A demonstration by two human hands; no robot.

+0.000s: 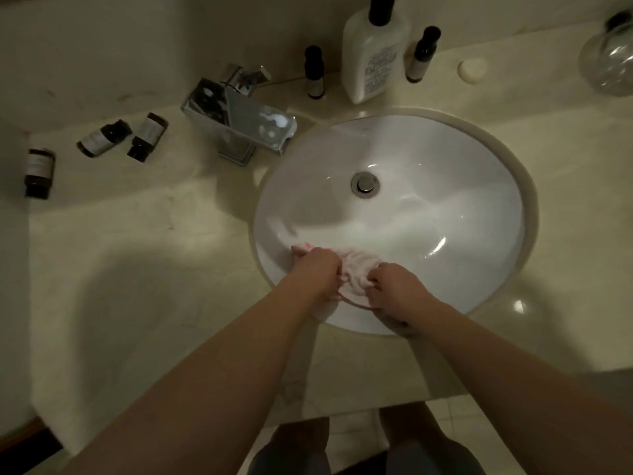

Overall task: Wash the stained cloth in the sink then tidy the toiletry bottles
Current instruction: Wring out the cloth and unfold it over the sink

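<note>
Both hands in the sink [445, 159], at its near edge. Left hand [317, 270] and right hand [394, 289] each in a closed grip on the pale pink cloth [354, 269], which is bunched between them and lies against the basin's near wall. A brighter pink patch shows at the cloth's left end; possibly the stain, but the light is too dim to be sure. Drain plug [365, 184] at basin centre. Chrome tap [239, 118] on the table [154, 269], left of the basin. Three small dark bottles [102, 138] lying on their sides left of the tap. Behind the basin: two small dark bottles upright, flanking a large white bottle [373, 53]. Glass jar [613, 60] far right.
</note>
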